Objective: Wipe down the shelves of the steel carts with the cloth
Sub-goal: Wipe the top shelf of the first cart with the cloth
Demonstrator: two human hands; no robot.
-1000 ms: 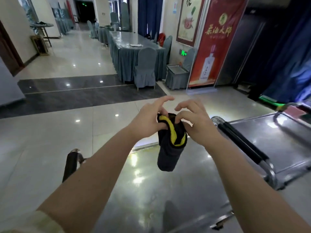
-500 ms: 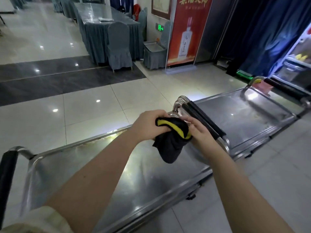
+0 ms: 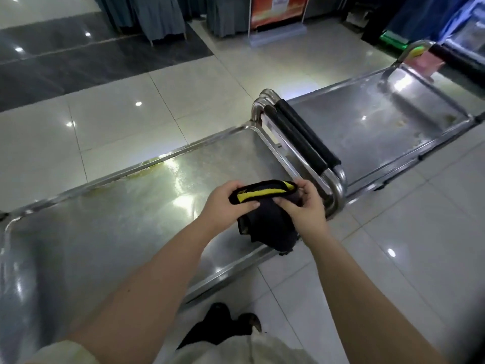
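A dark cloth (image 3: 265,222) with a yellow stripe hangs between my two hands, above the right end of the near steel cart's top shelf (image 3: 110,222). My left hand (image 3: 225,203) grips the cloth's left end. My right hand (image 3: 301,206) pinches its right end, close to the cart's black-padded handle (image 3: 296,143). A second steel cart (image 3: 372,127) stands end to end with the first, to the right; its shelf shows stains and specks.
Glossy pale floor tiles surround the carts. At the back stand grey-covered chairs (image 3: 160,19) and a red banner stand (image 3: 278,19). A pink item (image 3: 425,61) lies at the far cart's right end. My shoes (image 3: 236,324) are by the near cart's edge.
The view has tilted down from the hall to the carts. My hands have lowered the cloth toward the near shelf and spread its striped edge wider between them.
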